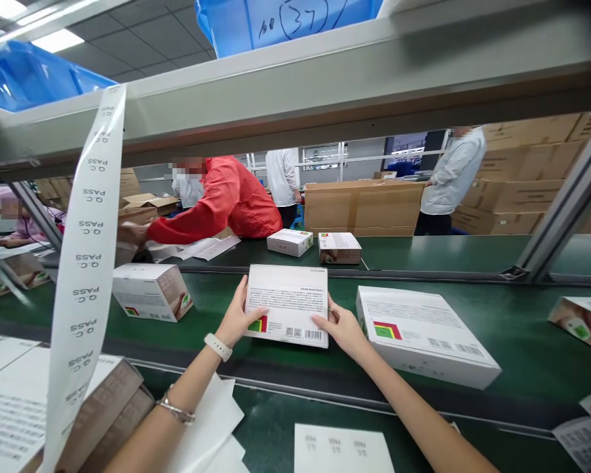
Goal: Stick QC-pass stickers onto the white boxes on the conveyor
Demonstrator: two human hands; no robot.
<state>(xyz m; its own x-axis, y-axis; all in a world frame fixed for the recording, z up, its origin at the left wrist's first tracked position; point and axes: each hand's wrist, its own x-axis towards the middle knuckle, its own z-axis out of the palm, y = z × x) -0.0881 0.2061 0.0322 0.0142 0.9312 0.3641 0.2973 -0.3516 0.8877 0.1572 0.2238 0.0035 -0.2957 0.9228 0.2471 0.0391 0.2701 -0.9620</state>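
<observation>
Between my two hands is a white cardboard box (pixel 286 299), printed with small text, codes and a red, yellow and green patch. It is over the green conveyor belt (pixel 217 295); whether it rests on it I cannot tell. My left hand (pixel 239 315) grips its left side, thumb on the printed face, with a white band on the wrist. My right hand (pixel 342 325) holds the right edge, thumb also on the face. Just right of my right hand lies a larger white box (pixel 423 332) with a similar print. Another white box (pixel 150 292) stands to the left.
A strip of Q.C. PASS stickers (pixel 86 263) hangs from the shelf beam (pixel 295 98) at left. Stacked boxes (pixel 93 401) and a sticker sheet (pixel 342 450) lie nearby. Across the line, a person in red (pixel 226 197) leans over the far belt, which carries two small boxes.
</observation>
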